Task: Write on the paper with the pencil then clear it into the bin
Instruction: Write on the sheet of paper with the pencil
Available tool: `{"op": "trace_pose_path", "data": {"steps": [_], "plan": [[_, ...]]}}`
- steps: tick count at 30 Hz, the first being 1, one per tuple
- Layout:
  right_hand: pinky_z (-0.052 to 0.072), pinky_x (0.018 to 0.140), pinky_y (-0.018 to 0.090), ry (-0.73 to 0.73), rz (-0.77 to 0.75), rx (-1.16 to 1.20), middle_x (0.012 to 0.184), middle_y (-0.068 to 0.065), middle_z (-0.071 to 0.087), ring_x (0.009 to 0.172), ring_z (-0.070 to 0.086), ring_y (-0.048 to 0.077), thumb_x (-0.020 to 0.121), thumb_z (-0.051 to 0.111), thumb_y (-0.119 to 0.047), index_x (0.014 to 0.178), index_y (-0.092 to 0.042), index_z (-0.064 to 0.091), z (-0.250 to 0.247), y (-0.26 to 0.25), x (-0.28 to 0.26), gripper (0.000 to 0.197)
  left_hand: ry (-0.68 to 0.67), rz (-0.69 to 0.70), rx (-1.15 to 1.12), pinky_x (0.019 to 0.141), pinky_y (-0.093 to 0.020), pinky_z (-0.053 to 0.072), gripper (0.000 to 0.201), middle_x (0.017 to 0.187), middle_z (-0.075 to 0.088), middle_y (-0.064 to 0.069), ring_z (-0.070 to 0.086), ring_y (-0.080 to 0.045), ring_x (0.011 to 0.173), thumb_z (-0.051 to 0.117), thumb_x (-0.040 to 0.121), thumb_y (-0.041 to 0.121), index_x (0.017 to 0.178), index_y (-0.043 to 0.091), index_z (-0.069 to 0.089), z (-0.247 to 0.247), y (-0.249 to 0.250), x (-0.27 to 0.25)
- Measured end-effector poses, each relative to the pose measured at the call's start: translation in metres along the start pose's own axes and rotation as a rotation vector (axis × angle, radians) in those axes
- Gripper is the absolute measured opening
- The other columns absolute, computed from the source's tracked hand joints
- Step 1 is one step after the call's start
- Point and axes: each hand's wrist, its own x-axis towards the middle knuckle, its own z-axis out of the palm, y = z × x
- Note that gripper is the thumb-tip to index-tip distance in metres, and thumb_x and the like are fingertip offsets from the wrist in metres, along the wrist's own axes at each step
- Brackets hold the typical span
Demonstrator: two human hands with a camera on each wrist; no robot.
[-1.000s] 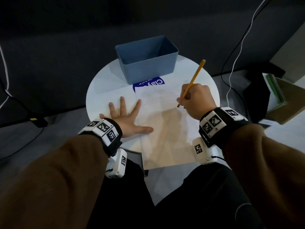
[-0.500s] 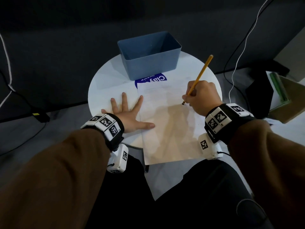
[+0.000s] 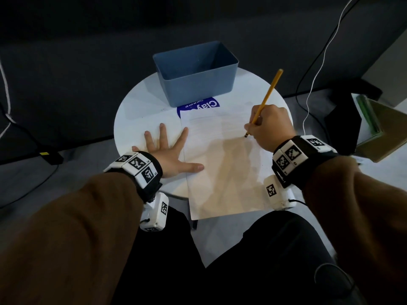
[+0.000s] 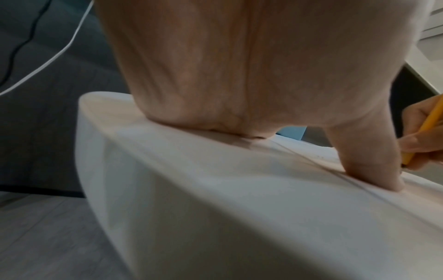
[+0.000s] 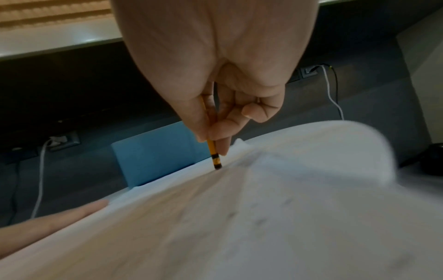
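Writing step in hand: pencil tip on the paper, sheet pinned flat.

The pencil (image 3: 264,102) is pinched near its tip by the curled fingers of the right hand (image 3: 269,126); its long axis is tilted, tip down toward 7 o'clock on the paper (image 3: 222,168), blunt end raised toward 1 o'clock. The sheet lies lengthwise on the round table (image 3: 136,111), its near end overhanging the edge at 6 o'clock. The left hand (image 3: 169,155) is spread flat, holding nothing, thumb pressed on the sheet's left margin. Light, even pressure is judged advisable, with that thumb kept down, since the unsupported overhang could shift. The bin (image 3: 196,71) stands at 12 o'clock.
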Motion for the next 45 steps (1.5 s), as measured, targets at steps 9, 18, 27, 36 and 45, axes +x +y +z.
{"op": "trace_pose_path", "data": {"steps": [9,18,27,36,45], "plan": [[0.056,0.068,0.03,-0.015,-0.029,0.04,0.073,0.004,0.069,0.069,0.07,0.019,0.09,0.074,-0.016,0.068,-0.019,0.057,0.0,0.0,-0.002,0.029,-0.002,-0.009,0.015,0.108,-0.077,-0.007,0.118,0.149,-0.051,0.0,-0.039,-0.043,0.14,0.048,0.061,0.095,0.14,0.059,-0.031,0.0,0.0,0.002],[0.056,0.069,0.031,0.019,-0.017,0.048,0.07,0.002,0.066,0.068,0.068,0.018,0.091,0.074,-0.016,0.068,-0.02,0.056,-0.008,0.005,-0.004,0.03,-0.007,0.0,0.007,0.108,-0.077,-0.008,0.118,0.148,-0.051,0.001,-0.039,-0.042,0.139,0.048,0.06,0.096,0.139,0.061,-0.031,0.0,-0.001,0.003],[0.057,0.068,0.031,0.002,0.023,0.027,0.072,0.003,0.067,0.066,0.067,0.016,0.093,0.072,-0.016,0.07,-0.018,0.057,-0.013,0.007,-0.006,0.027,-0.01,-0.005,0.009,0.109,-0.076,-0.008,0.116,0.149,-0.051,0.001,-0.038,-0.042,0.14,0.048,0.062,0.095,0.139,0.061,-0.031,-0.001,-0.001,0.001],[0.05,0.059,0.023,-0.013,0.042,0.039,0.071,0.002,0.066,0.064,0.065,0.014,0.09,0.073,-0.015,0.068,-0.019,0.058,-0.008,0.008,-0.004,0.027,-0.007,-0.006,0.019,0.109,-0.075,-0.007,0.116,0.149,-0.051,0.001,-0.038,-0.041,0.141,0.046,0.06,0.097,0.138,0.062,-0.032,-0.001,0.0,0.0],[0.062,0.072,0.04,0.022,0.03,0.059,0.072,0.004,0.07,0.071,0.071,0.021,0.089,0.076,-0.018,0.069,-0.017,0.061,-0.014,0.018,-0.006,0.025,-0.009,-0.011,0.014,0.109,-0.075,-0.008,0.118,0.149,-0.051,0.002,-0.038,-0.041,0.141,0.045,0.056,0.098,0.138,0.062,-0.031,-0.002,0.001,0.0]]}}
